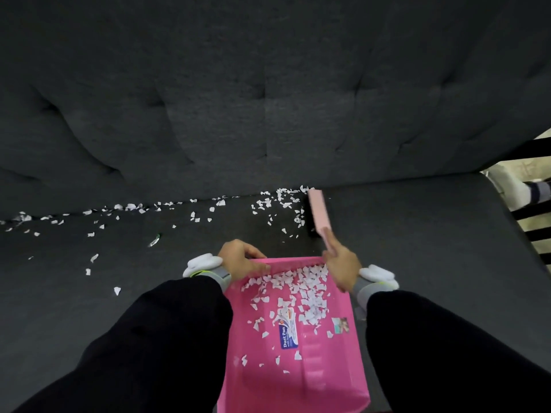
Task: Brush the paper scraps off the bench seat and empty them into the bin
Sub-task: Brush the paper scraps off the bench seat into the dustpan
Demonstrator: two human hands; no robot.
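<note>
The step in hand looks to be sweeping more paper scraps [280,201] toward the pink dustpan [298,383].

The left hand [243,260] clasps the pan's far rim, its fingers [258,267] curled over the edge. The right hand [343,271] is wrapped round the handle of the pale pink brush [319,211].

The brush's long axis runs from the right fingers away toward the crease where the bench [417,234] seat meets the backrest [268,99], leaning slightly left. Its far end reaches the crease, and its dark bristles seem to face left, toward the nearest cluster of scraps. The brush is blurred, so finer detail is unclear.

The scraps lie beyond both hands. A dense patch sits just left of the brush, and a thinner trail runs along the crease far to the left of the left fingers. A few strays lie nearer. Many scraps are heaped in the pan just below the fingers.

To do the step well, the brush should probably draw the scraps in short, low strokes toward the pan's rim. The left hand should keep that rim tight to the seat and the pan level, so the heap does not spill. The crease will likely need the bristle tips dug in.

No bin is in view.
</note>
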